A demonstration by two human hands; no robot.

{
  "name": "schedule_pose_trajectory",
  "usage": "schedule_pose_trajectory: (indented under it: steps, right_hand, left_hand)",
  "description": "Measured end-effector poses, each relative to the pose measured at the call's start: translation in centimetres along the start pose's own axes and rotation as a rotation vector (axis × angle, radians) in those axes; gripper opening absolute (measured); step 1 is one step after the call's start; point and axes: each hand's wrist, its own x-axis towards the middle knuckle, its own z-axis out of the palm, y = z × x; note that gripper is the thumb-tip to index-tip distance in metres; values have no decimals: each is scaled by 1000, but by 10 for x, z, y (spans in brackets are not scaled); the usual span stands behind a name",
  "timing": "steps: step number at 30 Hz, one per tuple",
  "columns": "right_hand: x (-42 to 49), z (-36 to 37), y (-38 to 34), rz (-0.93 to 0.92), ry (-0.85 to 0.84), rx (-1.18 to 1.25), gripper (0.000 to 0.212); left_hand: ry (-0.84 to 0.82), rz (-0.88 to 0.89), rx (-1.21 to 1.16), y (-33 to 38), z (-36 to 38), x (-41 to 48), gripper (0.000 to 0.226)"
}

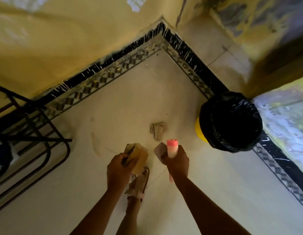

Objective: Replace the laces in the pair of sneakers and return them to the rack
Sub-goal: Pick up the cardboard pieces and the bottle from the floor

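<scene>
While any print on it is too blurred to read, the tube [172, 148] in the right hand [178, 162] is easy to make out: a smooth pale cylinder with a pink cap, held upright. The fingers are wrapped round its lower half. The same hand also pinches a flat, dull mauve card [159, 148] against the tube's left side.

The left hand [119, 167] grips a chunk of tan cardboard [139, 156], matte and boxy, that looks like a few folded layers. The thumb is on top and the fingers are curled underneath, mostly hidden.

A crumpled ribbed scrap [158, 130] lies on the floor [130, 99] just beyond both hands. The floor is pale, smooth tile with a checkered border strip [96, 83] and a black, paint-flecked skirting along the yellow walls. A foot in a pink strappy sandal [141, 182] is below the left hand.

At the right there's a round yellow bin [200, 130] lined with a shiny, crinkled black bag [230, 121].

The rack [45, 139] is at the left, thin black metal bars with rounded corners. There's a dark blue-and-white shape [1, 158] at its near-left edge. Could be a sneaker, but I can't tell.
</scene>
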Motion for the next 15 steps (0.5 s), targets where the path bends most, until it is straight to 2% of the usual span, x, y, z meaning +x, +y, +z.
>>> schedule_pose_trajectory:
  steps: [3,5,9,15]
  right_hand:
    - [48,12,0,28,-5,-34,30]
    - [80,24,5,71,20,-16,28]
    - [137,64,25,116,-9,0,37]
    - [207,132,63,80,-78,-116,47]
  left_hand:
    - [-23,3,49,8,27,43,35]
    - [-25,-1,55,10,46,71,31]
    - [-5,-21,98,-2,85,118,22]
    - [81,-121,44,-52,134,163,20]
